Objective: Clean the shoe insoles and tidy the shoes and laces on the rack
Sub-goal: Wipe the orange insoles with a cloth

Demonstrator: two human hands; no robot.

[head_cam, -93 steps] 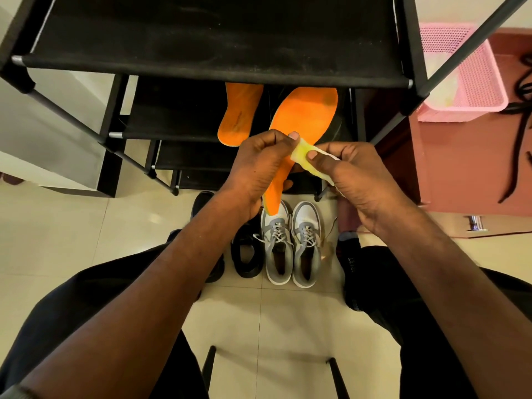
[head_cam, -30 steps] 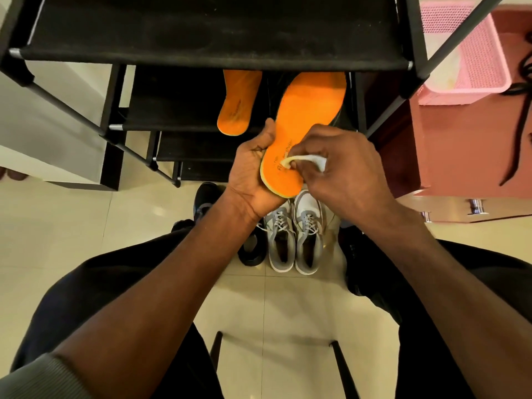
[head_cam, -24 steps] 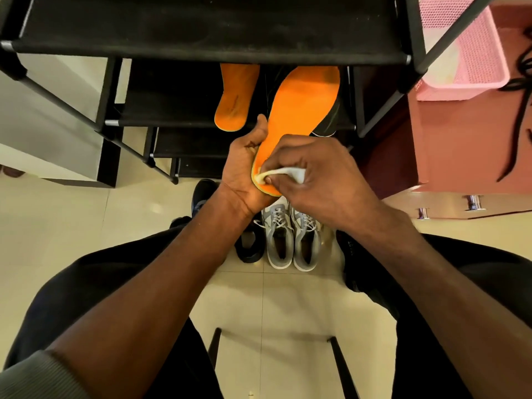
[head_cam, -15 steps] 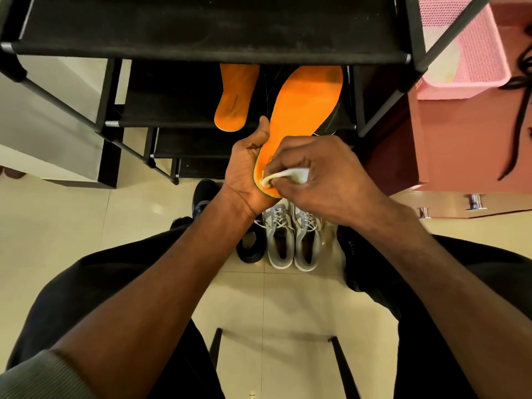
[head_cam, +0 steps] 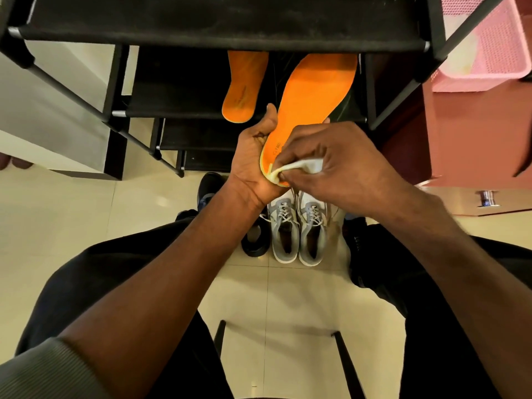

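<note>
The left hand [head_cam: 253, 159] holds an orange insole [head_cam: 311, 102] by its heel end, thumb along the left edge and palm cupped beneath, its grip grasping the insole so the toe end points up toward the black shoe rack [head_cam: 218, 27]. The right hand [head_cam: 342, 165] pinches a pale wipe [head_cam: 290, 169] between thumb and fingertips, its grip clenched on the wipe, which touches the insole's heel rim. A second orange insole [head_cam: 243, 87] lies on a lower shelf of the rack, just left of the held one. Below the hands, a pair of grey laced sneakers [head_cam: 298, 234] stands on the tiled floor [head_cam: 86, 226], with a black shoe [head_cam: 256, 243] beside them. A pink basket [head_cam: 495, 53] sits at upper right.
</note>
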